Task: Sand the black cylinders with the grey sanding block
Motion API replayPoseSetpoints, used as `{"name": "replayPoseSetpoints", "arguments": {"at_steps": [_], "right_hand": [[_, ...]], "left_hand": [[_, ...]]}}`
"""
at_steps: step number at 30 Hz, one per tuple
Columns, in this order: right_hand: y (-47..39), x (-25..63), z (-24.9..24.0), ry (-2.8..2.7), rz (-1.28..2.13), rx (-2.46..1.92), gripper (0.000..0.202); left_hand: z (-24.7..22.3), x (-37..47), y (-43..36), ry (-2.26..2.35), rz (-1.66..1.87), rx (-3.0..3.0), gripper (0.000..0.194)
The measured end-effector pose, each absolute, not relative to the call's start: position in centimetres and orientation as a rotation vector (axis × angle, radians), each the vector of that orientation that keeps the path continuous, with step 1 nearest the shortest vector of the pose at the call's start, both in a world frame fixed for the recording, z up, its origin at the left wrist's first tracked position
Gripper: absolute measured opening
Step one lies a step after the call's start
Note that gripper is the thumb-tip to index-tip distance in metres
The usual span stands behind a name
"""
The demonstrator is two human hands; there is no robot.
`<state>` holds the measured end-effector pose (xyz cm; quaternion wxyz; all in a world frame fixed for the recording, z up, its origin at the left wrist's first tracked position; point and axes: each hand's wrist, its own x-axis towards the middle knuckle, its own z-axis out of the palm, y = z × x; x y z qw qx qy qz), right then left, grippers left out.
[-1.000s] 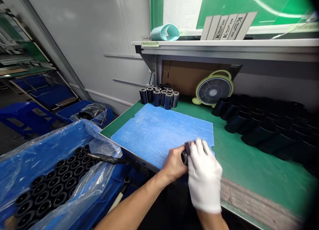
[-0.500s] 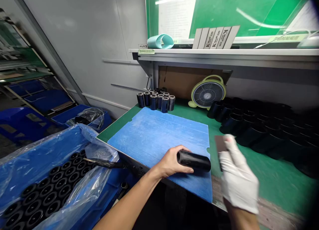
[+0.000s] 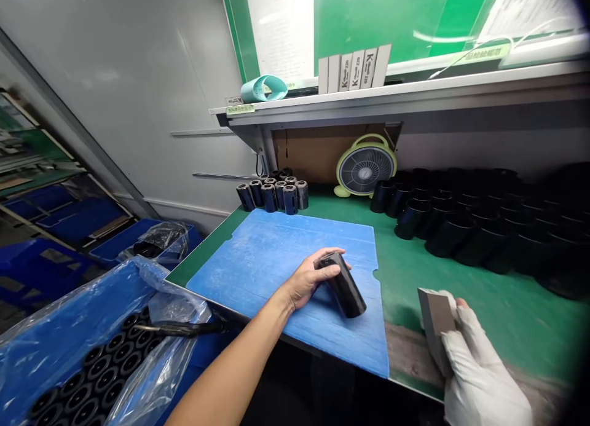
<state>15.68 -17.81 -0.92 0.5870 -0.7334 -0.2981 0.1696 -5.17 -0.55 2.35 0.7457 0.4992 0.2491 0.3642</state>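
Observation:
A glossy black cylinder [image 3: 350,294] is gripped near its upper end by my bare left hand [image 3: 306,280], thumb across it and fingers behind. It tilts, its lower end toward the right front of the blue board [image 3: 258,260]; whether that end touches the board I cannot tell. My right hand [image 3: 483,377], in a white glove, is closed on a sanding block [image 3: 436,327], a flat grey rectangle with a brownish face. This hand is off the board's right side, over the table's front edge.
Black cylinders [image 3: 449,232] stand in rows at the right, beside a green fan [image 3: 367,168]. Shorter dark cylinders [image 3: 290,198] cluster at the back left. A plastic-lined blue crate [image 3: 41,315] at left holds more black parts. Grey blocks [image 3: 354,69] line the shelf [image 3: 295,110].
My left hand has turned the cylinder from lying nearly level to a steep tilt. The right hand with the sanding block has moved right, away from the board. The view has shifted slightly.

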Motion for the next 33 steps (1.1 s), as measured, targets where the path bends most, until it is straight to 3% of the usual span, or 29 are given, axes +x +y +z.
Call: {"name": "replayPoseSetpoints", "arguments": {"at_steps": [5,11,16,22,29,33], "right_hand": [[-17.0,13.0,-0.1,-0.666,0.481,-1.680,0.068],[-15.9,12.4,-4.4,-1.347,-0.200,-1.619,0.073],[-15.5,11.1,-4.2,-1.617,-0.395,-1.533,0.081],[-11.9,8.4,-0.7,-1.841,-0.486,-1.721,0.042],[-11.4,8.3,0.3,-1.922,-0.621,-1.808,0.033],[-10.6,8.1,0.9,-1.885,-0.563,-1.800,0.038]], "left_hand": [[1.7,-0.5,1.8,0.509,0.859,0.827,0.047],[0.3,2.5,3.1,0.597,0.870,0.698,0.060],[-0.3,2.0,3.1,0.543,0.878,0.666,0.059],[-0.5,2.3,3.0,0.596,1.004,0.764,0.053],[-0.4,2.3,2.8,0.566,0.974,0.727,0.050],[-0.6,2.2,3.1,0.597,1.062,0.748,0.041]]}}
